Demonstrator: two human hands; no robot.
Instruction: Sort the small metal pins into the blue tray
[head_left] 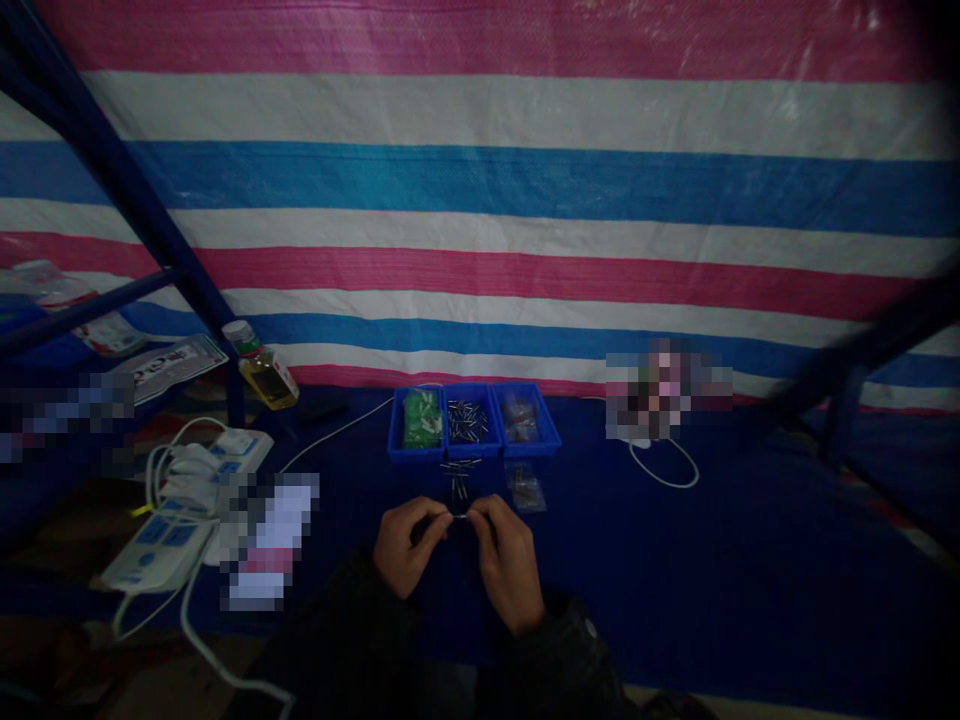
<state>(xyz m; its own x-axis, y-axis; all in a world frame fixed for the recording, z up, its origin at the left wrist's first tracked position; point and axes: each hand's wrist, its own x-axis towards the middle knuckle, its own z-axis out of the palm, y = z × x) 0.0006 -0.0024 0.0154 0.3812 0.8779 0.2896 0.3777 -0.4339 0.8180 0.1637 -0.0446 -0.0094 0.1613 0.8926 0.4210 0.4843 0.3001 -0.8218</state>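
My left hand (409,545) and my right hand (508,560) meet low over the blue table, fingers pinched together. Between their fingertips is a small thin metal pin (461,516), held at both ends; its exact kind is too small to make out. Just beyond lie several loose dark-and-silver pins (460,480). Behind them stand three joined blue bins: the left bin (417,453) holds green and clear plastic packets, the middle bin (472,450) more pins, the right bin (550,440) clear bags. In front of the right bin lies a small clear bag (526,487) with brownish contents.
At left, a white power strip (161,550) with plugs and cables lies beside a blurred-out flat item (274,545). A bottle of yellow liquid (268,372) leans near a blue metal post (176,255). A striped sheet (480,180) hangs behind; a pixelated object (656,395) and white cable sit right.
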